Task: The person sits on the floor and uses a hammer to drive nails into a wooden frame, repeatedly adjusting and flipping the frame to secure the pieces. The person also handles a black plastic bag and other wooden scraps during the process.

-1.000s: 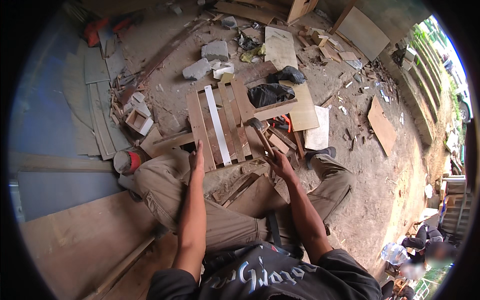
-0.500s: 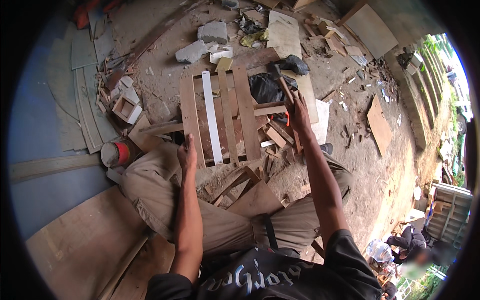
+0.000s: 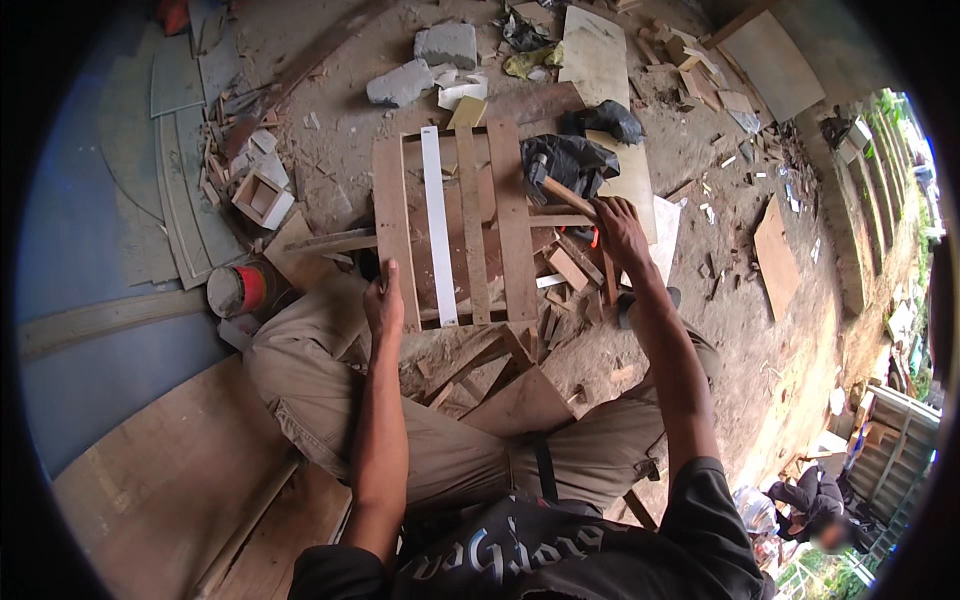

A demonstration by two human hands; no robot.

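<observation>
Wooden slatted frame (image 3: 517,230), raised above the floor (image 3: 730,360), well in from the floor's right edge. Left hand (image 3: 384,300) grasps the frame's near-left corner; right hand (image 3: 622,235) grips a hammer (image 3: 568,195), its head near a black bag (image 3: 585,165). Sound technique probably means bracing the frame firmly, keeping fingers clear and landing blows squarely.

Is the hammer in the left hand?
No, the right hand grips the hammer, while the left hand holds the slatted wooden frame.
</observation>
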